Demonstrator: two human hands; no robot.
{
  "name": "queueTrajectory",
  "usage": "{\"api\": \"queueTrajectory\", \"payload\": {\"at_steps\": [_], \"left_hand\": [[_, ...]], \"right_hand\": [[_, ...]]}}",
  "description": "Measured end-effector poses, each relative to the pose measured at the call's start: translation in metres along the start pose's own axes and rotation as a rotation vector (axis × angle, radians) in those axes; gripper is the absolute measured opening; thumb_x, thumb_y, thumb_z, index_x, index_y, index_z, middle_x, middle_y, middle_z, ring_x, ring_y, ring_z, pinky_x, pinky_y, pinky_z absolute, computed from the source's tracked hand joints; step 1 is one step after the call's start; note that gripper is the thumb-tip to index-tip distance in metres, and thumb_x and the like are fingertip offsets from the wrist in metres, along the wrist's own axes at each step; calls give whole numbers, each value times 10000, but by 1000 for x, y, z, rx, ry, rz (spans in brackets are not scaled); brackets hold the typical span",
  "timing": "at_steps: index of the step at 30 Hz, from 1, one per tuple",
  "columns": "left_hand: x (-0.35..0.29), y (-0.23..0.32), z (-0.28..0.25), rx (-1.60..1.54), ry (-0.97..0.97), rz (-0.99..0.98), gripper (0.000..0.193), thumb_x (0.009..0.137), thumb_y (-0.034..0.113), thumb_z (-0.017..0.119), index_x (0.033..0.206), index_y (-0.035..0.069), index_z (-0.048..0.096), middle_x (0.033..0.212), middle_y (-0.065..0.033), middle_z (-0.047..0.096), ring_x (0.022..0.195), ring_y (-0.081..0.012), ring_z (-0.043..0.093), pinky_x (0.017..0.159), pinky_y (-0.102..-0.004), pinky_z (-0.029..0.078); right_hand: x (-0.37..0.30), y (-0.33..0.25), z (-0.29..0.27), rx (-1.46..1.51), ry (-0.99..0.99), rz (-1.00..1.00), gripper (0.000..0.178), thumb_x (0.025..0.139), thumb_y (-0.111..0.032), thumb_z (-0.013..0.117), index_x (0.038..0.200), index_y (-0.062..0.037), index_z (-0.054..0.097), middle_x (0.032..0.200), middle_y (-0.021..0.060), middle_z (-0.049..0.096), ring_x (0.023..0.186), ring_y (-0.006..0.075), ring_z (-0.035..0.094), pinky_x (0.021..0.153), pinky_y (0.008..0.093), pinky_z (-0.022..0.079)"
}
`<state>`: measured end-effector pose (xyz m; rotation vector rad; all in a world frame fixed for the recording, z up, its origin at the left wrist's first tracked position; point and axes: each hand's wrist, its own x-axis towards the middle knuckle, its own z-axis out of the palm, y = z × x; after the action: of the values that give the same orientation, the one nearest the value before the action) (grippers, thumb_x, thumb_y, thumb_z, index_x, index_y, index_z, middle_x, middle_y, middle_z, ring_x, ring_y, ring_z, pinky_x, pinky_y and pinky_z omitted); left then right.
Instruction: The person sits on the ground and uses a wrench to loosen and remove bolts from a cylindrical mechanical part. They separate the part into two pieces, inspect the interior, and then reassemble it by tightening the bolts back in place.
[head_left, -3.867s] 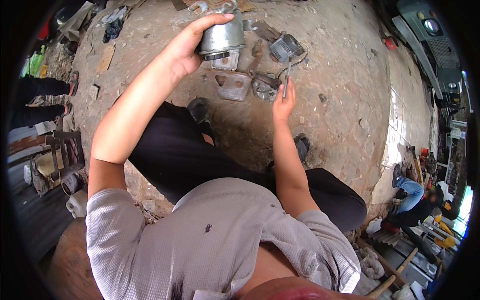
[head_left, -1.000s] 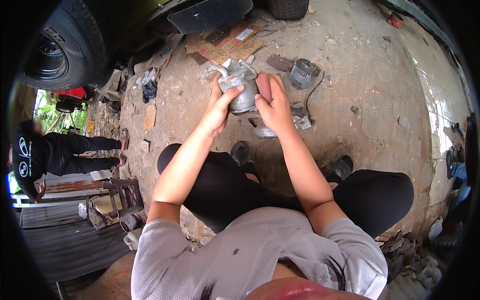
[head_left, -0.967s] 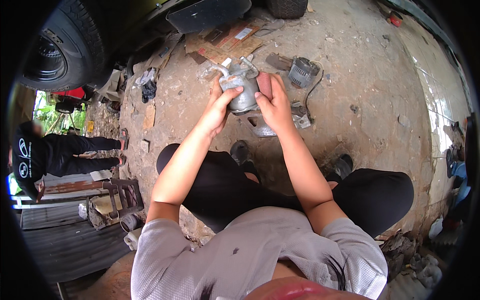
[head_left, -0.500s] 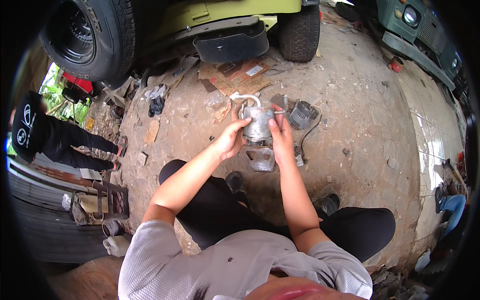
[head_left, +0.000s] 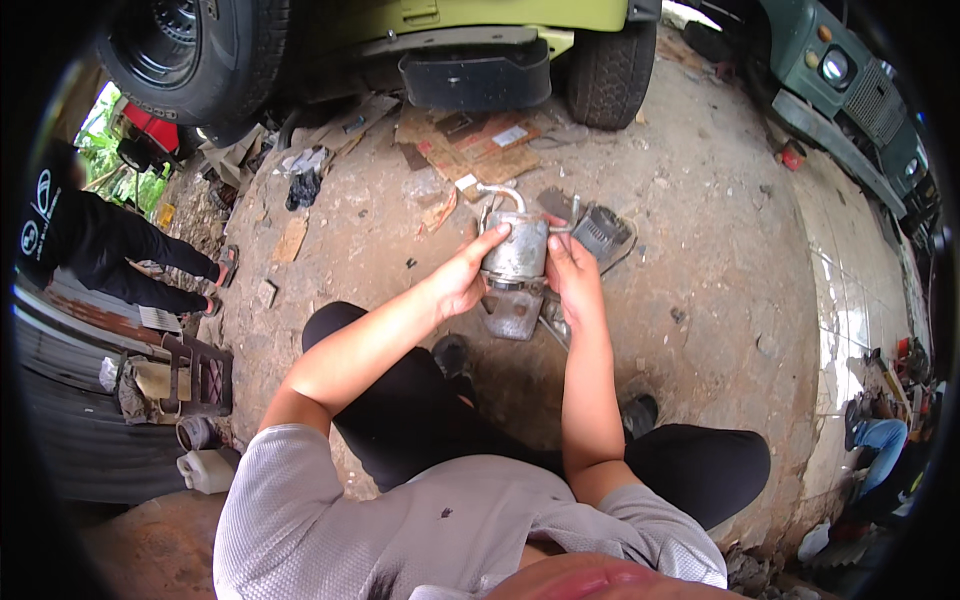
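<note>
A dull silver metal canister point(head_left: 520, 248) is held up over the ground in front of my knees. A bent pipe rises from its top, a thin side pipe sticks out at the right, and a metal bracket point(head_left: 510, 315) shows below it. My left hand point(head_left: 465, 280) grips the canister's left side, with the thumb on its front and the other fingers mostly behind it. Against the right side my right hand point(head_left: 574, 275) is closed, its thumb near the side pipe and several fingers hidden. Beyond that hand, a dark finned part point(head_left: 600, 228) with a cable lies on the ground.
Flattened cardboard point(head_left: 465, 145) and scraps lie under a yellow-green vehicle point(head_left: 470, 15) with a big tyre point(head_left: 612, 80). A green vehicle point(head_left: 840, 75) stands far right. At the left are a standing person point(head_left: 125, 240), a plastic crate point(head_left: 200, 375) and a white jug point(head_left: 208, 470).
My view has shifted a little, so the surroundings sit differently. The canister has turned slightly in my hands, and the bracket below it now appears more to the left. Both hands keep their hold.
</note>
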<state>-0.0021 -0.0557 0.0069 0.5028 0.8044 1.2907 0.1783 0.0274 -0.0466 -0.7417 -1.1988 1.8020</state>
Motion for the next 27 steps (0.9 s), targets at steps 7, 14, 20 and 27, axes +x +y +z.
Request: {"api": "queueTrajectory", "payload": {"at_steps": [7,14,20,27], "left_hand": [[4,10,4,82,149,285,1117,938,192,793,1654,150,-64,1514,-232,447,1299,-335,590,993,-520,575],[-3,15,9,240,216,260,895,918,251,817,1579,27,256,1481,-202,518,1339,-295,564,1068,-439,522],[0,11,4,366,345,317,1334,820,251,913,1632,32,-122,1561,-260,385,1404,-330,482,1133,-448,454],[0,15,12,392,414,393,1271,862,357,876,1619,-34,-68,1581,-291,321,1454,-342,404,1183,-426,381]], "right_hand": [[-12,-46,13,-859,193,-381,321,975,-229,707,1173,17,652,980,242,729,918,436,716,792,438,548],[-23,-35,26,-667,211,-620,197,867,-15,754,1060,22,737,1029,176,737,922,336,733,838,347,560],[-14,-25,43,-610,204,-663,266,867,62,694,1126,24,743,1165,159,712,1036,281,721,908,344,559],[-16,4,55,-585,227,-633,311,982,-10,637,1289,28,669,1347,160,629,1212,265,647,1050,351,508]]}}
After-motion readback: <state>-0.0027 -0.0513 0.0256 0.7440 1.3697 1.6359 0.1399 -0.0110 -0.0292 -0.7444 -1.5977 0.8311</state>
